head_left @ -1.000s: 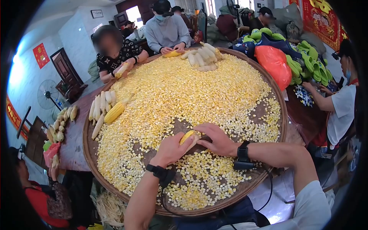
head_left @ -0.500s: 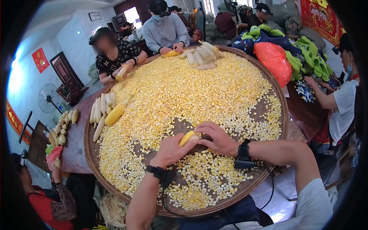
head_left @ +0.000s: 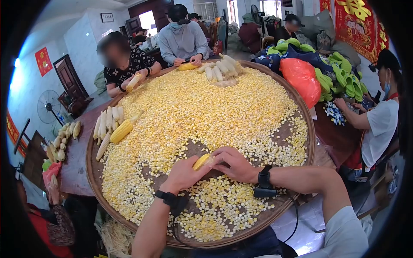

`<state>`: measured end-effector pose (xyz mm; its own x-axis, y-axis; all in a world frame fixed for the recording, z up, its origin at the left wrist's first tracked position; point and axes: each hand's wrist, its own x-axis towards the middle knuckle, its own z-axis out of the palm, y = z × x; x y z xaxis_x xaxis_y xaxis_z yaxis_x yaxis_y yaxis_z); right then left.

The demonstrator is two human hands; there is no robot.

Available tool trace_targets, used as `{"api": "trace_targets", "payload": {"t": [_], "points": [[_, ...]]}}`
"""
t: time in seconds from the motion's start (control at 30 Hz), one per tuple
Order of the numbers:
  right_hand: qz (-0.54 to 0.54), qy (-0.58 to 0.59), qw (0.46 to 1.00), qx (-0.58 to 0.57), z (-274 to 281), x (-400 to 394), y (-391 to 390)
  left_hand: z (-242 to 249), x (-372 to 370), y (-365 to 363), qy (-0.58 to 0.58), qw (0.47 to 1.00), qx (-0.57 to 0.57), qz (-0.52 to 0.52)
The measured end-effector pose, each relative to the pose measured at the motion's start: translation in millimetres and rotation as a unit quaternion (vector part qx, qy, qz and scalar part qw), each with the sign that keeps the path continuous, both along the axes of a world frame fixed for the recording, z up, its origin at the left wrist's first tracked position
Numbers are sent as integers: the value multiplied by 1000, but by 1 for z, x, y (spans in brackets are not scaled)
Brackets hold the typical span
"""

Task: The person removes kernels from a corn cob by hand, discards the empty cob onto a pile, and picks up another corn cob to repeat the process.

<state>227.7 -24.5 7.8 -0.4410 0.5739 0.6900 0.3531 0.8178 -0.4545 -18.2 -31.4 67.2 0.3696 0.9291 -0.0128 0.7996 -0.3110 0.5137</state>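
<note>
My left hand (head_left: 186, 173) is wrapped round a partly shelled corn cob (head_left: 201, 162), yellow kernels showing between the hands. At the cob's right end, the fingers of my right hand (head_left: 232, 164) are bent and pressed against it, hiding that end. Both hands are just above a wide round tray (head_left: 91, 172) spread with loose corn kernels (head_left: 202, 107). Close under the hands a dark patch of the tray's bottom shows. A yellow corn cob (head_left: 124, 129) lies at the tray's left beside several stripped cobs (head_left: 105, 122).
Two people across the tray hold corn cobs. More bare cobs (head_left: 221, 68) are heaped at the far rim. To the right are a red plastic bag (head_left: 301, 81), green slippers (head_left: 344, 77) and a person handling small pieces. Another person sits at the left, near husked cobs (head_left: 62, 142).
The view has shifted slightly, so the tray appears further left. My hands stay on the same cob, with the right fingers now bent more closely over its end.
</note>
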Motion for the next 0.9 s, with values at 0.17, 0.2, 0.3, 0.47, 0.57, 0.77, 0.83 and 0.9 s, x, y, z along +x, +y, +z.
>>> {"api": "trace_targets", "payload": {"t": [0.17,0.2,0.3,0.47,0.57,0.77,0.83,0.9], "points": [[-11,-12,999,-32,-3,0,-1,-3,0,1,-18,1000,4,-1],[-11,-17,999,-26,-2,1,-1,-3,-1,1,-20,1000,5,-2],[-7,-26,1000,-5,-2,1,-1,-9,-3,2,-28,1000,14,-5],[2,-10,1000,28,-1,-2,-1,-12,-4,4,-31,999,30,-11],[0,-27,1000,3,2,-1,-4,-16,-3,4,-30,999,35,-10],[3,-23,999,44,2,-1,-2,-10,-1,3,-10,1000,15,-1],[4,-21,999,43,2,-2,-2,-9,0,3,-4,1000,19,0],[0,-23,999,36,3,-1,-4,-7,0,2,-2,1000,16,-1]]}}
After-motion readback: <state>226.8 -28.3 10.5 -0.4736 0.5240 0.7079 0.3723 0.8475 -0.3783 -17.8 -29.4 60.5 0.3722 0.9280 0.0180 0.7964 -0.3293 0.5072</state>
